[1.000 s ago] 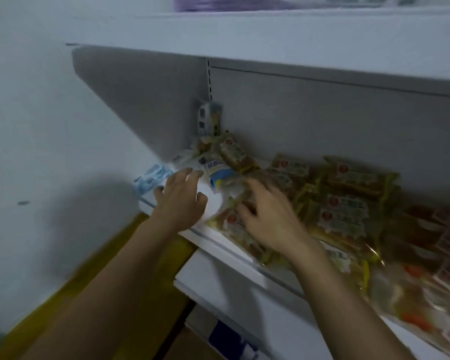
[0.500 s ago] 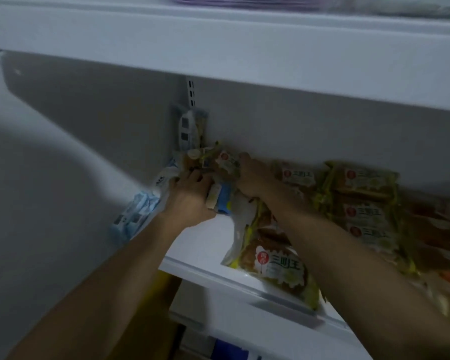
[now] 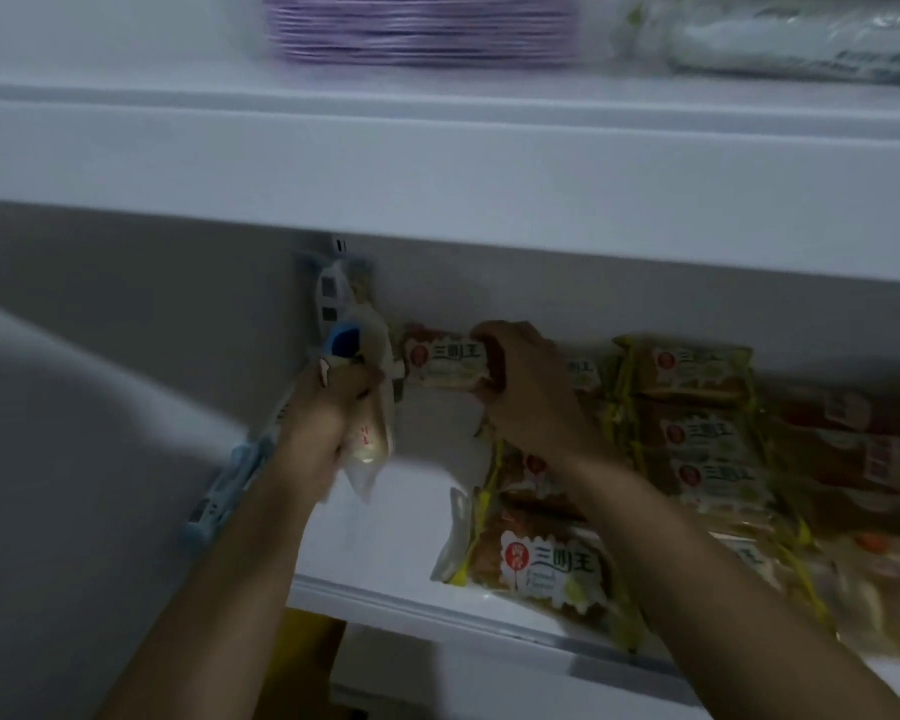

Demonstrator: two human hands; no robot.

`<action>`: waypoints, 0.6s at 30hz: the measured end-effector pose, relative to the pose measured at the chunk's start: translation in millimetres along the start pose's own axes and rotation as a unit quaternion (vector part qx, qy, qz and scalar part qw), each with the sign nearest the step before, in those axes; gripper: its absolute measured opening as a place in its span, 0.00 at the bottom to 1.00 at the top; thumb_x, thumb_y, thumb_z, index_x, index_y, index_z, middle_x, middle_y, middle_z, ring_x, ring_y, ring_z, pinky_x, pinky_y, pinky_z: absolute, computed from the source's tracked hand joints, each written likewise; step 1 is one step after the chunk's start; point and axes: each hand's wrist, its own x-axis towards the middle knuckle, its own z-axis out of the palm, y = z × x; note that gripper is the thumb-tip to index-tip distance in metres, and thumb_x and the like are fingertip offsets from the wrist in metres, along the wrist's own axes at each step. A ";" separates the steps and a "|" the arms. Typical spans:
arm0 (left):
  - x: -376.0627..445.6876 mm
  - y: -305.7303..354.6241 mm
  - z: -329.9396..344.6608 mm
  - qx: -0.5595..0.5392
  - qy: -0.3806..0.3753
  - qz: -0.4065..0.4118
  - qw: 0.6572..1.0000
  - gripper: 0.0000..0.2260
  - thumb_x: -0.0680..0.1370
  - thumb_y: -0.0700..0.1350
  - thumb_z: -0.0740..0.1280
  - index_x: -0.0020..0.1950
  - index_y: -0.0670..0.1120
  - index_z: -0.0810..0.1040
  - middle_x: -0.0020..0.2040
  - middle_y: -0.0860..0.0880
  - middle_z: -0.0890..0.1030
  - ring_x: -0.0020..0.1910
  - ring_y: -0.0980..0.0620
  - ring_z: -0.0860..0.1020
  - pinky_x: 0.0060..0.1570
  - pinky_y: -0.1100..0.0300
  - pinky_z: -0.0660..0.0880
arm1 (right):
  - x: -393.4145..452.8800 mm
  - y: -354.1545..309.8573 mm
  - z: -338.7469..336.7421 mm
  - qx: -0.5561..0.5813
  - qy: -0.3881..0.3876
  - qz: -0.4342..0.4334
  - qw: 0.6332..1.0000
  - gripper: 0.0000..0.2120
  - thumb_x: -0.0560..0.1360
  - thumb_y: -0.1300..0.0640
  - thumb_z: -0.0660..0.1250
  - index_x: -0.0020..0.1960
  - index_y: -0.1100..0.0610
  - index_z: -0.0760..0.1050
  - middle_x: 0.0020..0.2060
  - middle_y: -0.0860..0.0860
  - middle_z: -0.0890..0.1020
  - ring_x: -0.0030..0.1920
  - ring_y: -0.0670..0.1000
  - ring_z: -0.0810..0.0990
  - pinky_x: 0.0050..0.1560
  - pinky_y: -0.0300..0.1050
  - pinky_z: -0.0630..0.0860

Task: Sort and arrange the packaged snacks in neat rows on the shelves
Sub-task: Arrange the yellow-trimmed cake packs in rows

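Observation:
My left hand (image 3: 328, 407) grips a pale snack packet with a blue patch (image 3: 357, 376), lifted upright above the white shelf (image 3: 385, 563) at its back left. My right hand (image 3: 526, 387) holds a sandwich bread packet with a red logo (image 3: 445, 358), raised near the back wall. Several more yellow-edged bread packets (image 3: 697, 423) lie in rows to the right, and one (image 3: 541, 563) lies at the shelf's front edge. Darker reddish packets (image 3: 863, 449) fill the far right.
Another packet (image 3: 333, 293) leans against the back wall by the slotted upright. Light blue packets (image 3: 224, 491) hang off the shelf's left end beside the white wall. The shelf above carries a purple stack (image 3: 417, 28) and a wrapped bundle (image 3: 780, 44). A lower shelf (image 3: 489, 683) juts out below.
Both hands rose from the shelf surface. The left one lifted the pale blue-patched packet upright, and the right one took a bread packet off the pile and raised it toward the back wall.

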 end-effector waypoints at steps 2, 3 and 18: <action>-13.4 10.5 14.6 -0.068 -0.101 -0.071 0.990 0.14 0.68 0.38 0.73 0.53 0.43 0.81 0.41 0.45 0.86 0.38 0.47 0.84 0.35 0.54 0.82 | -25.4 0.8 -25.8 0.047 0.026 0.019 0.998 0.26 0.73 0.65 0.73 0.68 0.48 0.74 0.65 0.46 0.73 0.61 0.41 0.70 0.64 0.31 0.68; -18.7 12.6 24.2 -0.081 -0.126 -0.087 0.985 0.14 0.68 0.38 0.73 0.53 0.44 0.82 0.44 0.44 0.87 0.39 0.47 0.86 0.37 0.54 0.84 | -36.9 1.9 -37.4 0.052 0.037 0.033 0.997 0.27 0.73 0.65 0.73 0.68 0.47 0.74 0.68 0.45 0.70 0.62 0.38 0.68 0.63 0.23 0.63; -70.6 -39.1 140.6 -0.119 -0.157 -0.146 0.970 0.09 0.66 0.40 0.71 0.40 0.49 0.89 0.46 0.43 0.88 0.43 0.47 0.86 0.51 0.50 0.82 | -152.7 70.7 -134.3 0.385 0.198 0.218 0.874 0.17 0.70 0.70 0.76 0.53 0.52 0.84 0.48 0.47 0.87 0.51 0.48 0.86 0.49 0.45 0.82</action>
